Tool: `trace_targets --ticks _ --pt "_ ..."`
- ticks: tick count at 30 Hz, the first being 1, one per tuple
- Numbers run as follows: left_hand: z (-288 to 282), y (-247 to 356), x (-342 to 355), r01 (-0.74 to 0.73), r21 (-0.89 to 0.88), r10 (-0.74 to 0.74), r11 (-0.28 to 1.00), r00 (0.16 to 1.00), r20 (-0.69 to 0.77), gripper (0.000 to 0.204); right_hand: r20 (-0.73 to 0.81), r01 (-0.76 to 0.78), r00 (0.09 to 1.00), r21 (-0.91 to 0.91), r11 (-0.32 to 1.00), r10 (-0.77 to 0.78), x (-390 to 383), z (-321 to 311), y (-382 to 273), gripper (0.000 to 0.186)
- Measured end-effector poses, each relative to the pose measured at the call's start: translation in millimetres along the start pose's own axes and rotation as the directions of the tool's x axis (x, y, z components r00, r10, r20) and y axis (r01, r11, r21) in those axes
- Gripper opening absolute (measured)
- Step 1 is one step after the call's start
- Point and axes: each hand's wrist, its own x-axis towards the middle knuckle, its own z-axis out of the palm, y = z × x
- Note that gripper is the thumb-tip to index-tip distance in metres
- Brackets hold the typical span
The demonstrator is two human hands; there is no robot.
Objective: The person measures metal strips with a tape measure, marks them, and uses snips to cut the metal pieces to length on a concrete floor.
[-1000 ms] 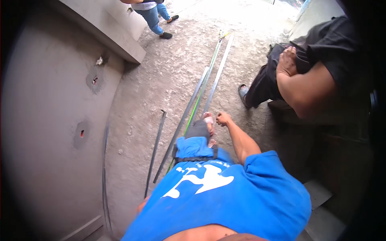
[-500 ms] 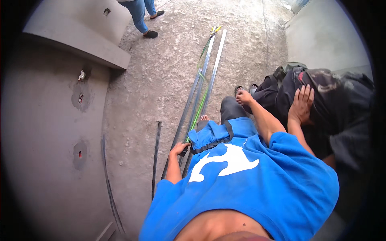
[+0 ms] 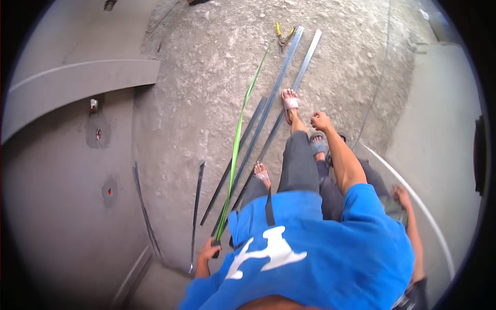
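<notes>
At the lower middle my left hand (image 3: 209,249) is closed on the black case of a tape measure (image 3: 216,247), whose green blade (image 3: 236,134) stretches up along several long metal bars (image 3: 280,77) on the rough floor (image 3: 199,72). My right hand (image 3: 319,121) hangs ahead of me with its fingers curled; I cannot make out anything in it. My right foot in a pink sandal (image 3: 290,103) is by the rightmost bar. At the far end of the bars lie yellow-handled pliers or snips (image 3: 283,37).
A co-worker's hand (image 3: 400,194) and grey sandal (image 3: 316,143) show close at my right. A wall with a ledge (image 3: 77,72) and small holes is on the left, with thin dark strips (image 3: 144,212) along its foot. A pale wall (image 3: 439,103) bounds the right side.
I have moved forward along the bars, and my right foot has stepped ahead. The green blade now runs taut from my left hand. The co-worker has passed back to my right side.
</notes>
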Motion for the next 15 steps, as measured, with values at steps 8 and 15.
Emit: trace_targets --ticks 8,15 --pt "63.7 212.0 -64.4 0.46 -0.394 -0.521 0.796 0.851 -0.059 0.044 0.113 0.55 0.815 -0.461 0.696 -0.569 333.2 -8.2 -91.7 0.021" --pt "152.8 220.9 -87.8 0.522 -0.282 -0.592 0.805 0.73 -0.341 0.054 0.016 0.497 0.849 -0.361 0.789 -0.528 465.0 35.1 -160.2 0.023"
